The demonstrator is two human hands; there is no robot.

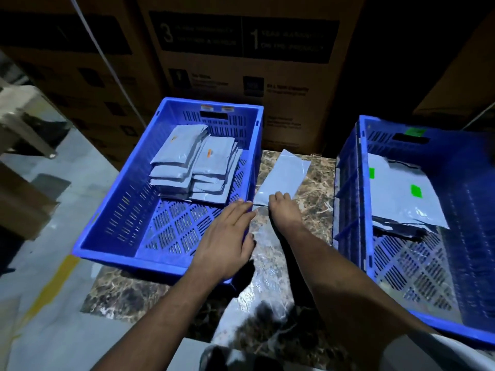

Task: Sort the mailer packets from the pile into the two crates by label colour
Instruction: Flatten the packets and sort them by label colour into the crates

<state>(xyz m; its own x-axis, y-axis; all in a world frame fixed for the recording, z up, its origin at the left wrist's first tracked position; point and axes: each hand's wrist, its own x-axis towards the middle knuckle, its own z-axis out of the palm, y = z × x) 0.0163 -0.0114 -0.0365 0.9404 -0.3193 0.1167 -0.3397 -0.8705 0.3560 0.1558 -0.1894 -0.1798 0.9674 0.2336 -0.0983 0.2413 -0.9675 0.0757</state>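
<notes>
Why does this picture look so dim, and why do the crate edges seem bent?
In the head view, light falls mainly on the middle, so the cardboard boxes behind sit in gloom with blurred print; glare shines off the marble counter and the packets; the wide lens bows the right crate and left crate; the arms cast dark shadows near the left hand and right hand.

Both arms fwd; left hand [227,236] flat, fingers straight; right hand [284,210] fingers curled down, pinching.
</notes>
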